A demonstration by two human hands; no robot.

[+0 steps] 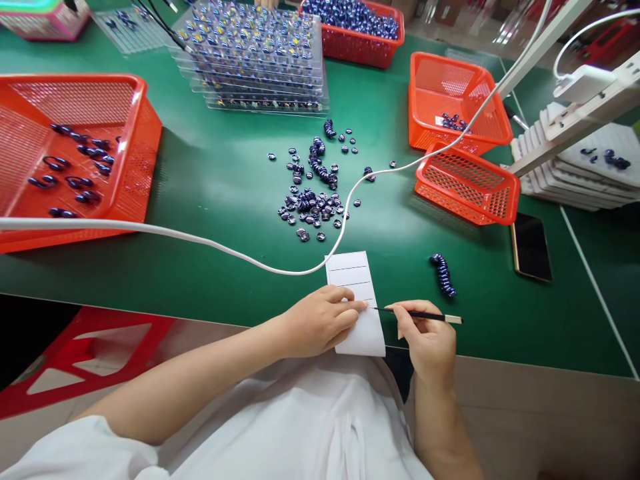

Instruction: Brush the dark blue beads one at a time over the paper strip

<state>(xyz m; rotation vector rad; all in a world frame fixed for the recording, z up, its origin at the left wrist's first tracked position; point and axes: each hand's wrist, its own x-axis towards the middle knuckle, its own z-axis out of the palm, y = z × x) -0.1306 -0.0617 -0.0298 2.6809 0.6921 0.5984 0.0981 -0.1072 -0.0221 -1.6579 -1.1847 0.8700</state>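
Well left of a ruled white paper strip [367,337] on a green tabletop [210,200], an orange basket [139,163] holds glossy dark pieces; stacked clear trays [260,100] stand beyond the strip, to its left. Loose dark beads [313,203] lie scattered just past the strip's far end. The left hand [325,319] rests on the strip, fingers close together, index extended; whether it pinches anything underneath cannot be told. Right of the strip, the right hand [427,340] pinches a slim black pen [425,314], its tip over the paper beside the left index fingertip. A curved bead row [443,275] and a phone [531,247] lie farther right.
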